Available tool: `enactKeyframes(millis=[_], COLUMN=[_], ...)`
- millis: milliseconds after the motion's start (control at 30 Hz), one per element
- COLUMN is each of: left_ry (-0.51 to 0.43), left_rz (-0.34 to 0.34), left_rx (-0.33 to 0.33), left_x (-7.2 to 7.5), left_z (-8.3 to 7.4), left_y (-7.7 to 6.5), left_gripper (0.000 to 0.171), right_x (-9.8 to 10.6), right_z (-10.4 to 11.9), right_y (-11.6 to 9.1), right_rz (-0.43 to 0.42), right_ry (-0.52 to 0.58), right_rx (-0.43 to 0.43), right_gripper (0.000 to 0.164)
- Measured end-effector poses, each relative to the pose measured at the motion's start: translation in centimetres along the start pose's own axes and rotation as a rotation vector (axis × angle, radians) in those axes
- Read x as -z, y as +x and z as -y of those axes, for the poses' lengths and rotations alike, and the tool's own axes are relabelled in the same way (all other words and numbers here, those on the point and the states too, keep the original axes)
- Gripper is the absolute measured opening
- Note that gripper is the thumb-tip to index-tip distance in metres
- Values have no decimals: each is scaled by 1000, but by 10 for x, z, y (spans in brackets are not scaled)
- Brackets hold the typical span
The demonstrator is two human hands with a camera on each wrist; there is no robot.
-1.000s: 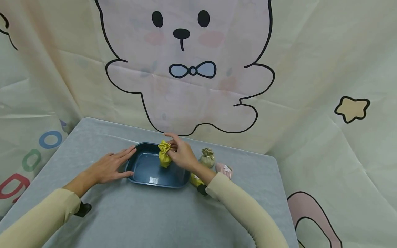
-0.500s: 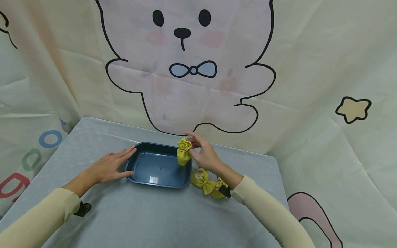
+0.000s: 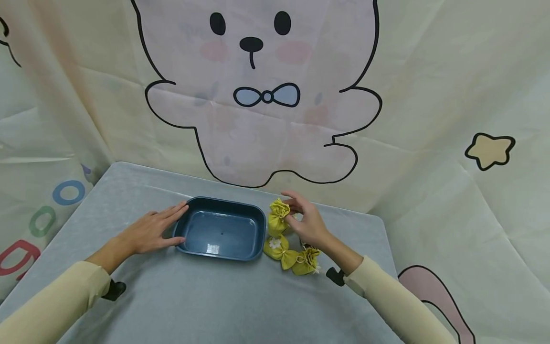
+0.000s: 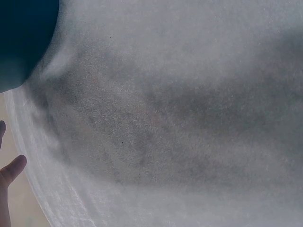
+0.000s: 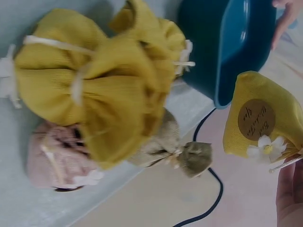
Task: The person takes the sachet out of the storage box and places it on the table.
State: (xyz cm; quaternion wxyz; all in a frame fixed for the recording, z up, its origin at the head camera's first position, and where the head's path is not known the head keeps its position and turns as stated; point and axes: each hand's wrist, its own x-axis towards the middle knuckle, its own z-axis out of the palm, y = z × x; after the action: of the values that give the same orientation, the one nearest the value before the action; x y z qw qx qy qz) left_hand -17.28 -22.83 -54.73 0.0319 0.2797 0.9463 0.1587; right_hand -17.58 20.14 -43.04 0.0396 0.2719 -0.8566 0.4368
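My right hand [image 3: 307, 220] pinches a yellow drawstring pouch [image 3: 277, 222] by its gathered neck, just right of the blue tray [image 3: 223, 231]. A round brown label and a white flower show on this held pouch [image 5: 258, 116] in the right wrist view. Below it on the table lie two more yellow pouches, one with a flower [image 3: 275, 243] and one with a ruffled top [image 3: 305, 262]. My left hand [image 3: 152, 231] rests against the tray's left rim with fingers straight. Only fingertips [image 4: 16, 168] of a hand show at the edge of the left wrist view.
A pink pouch [image 5: 61, 158] and an olive pouch [image 5: 163, 142] lie beside the yellow ones, mostly hidden behind my right hand in the head view. The grey cloth-covered table [image 3: 215, 301] ends at a printed curtain [image 3: 266, 138] behind.
My right hand has carried the yellow pouch rightward, from over the tray to beyond its right rim. The two yellow pouches on the table are now uncovered. My left hand stays put.
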Motion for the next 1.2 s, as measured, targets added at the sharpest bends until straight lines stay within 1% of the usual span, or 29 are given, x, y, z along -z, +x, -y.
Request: enactKeyframes(millis=[33,167,267,333,433,533,667,733,833,900,967,1033,1100,1200], left_ry=[0,2,1,1,2,2,3,3,3,2,1,-2,-2,0], left_rz=[2,2,2,3,4,6,10,11,14,15,17,17,18,19], left_rx=[-1,0,3,3,2,4,6,6,8,11,15,18,20,23], left_x=[0,1,1,1,0,0,0,1,0,0,0,0,1,1], left_z=[0,0,-1,-1,0,0,1,1,0,0,-1,-1,-2,-2], left_y=[0,0,0,0,-1,0,1,1,1,1,1,1,1,1], left_gripper=[91,91,91,91,91,91,91,91,91,91,91,91,91,91], right_x=[2,10,16,18,20,22,23,21,16,13,12,11,11,10], right_z=[0,11,18,15,8,3,-5,-18,-43,-58,-67,-72,-74,-68], right_y=[-2,-11,-17,-22,-29,-36,-43,-46,-53,-57,-60,-63,-64,-65], right_rz=[-5,-19,-29,-38,-56,-66,-61,-64,-73,-76,-74,-67,-56,-32], right_ry=[-10,-48,-48,-53,-51,-53,-47,-31,-7,9,17,16,10,20], right_rx=[0,1,2,-1,-12,-46,-81,-82,-75,-87,-109,-127,-127,-122], right_gripper=[58,54,52,52,52,53,54,54,56,58,60,61,61,56])
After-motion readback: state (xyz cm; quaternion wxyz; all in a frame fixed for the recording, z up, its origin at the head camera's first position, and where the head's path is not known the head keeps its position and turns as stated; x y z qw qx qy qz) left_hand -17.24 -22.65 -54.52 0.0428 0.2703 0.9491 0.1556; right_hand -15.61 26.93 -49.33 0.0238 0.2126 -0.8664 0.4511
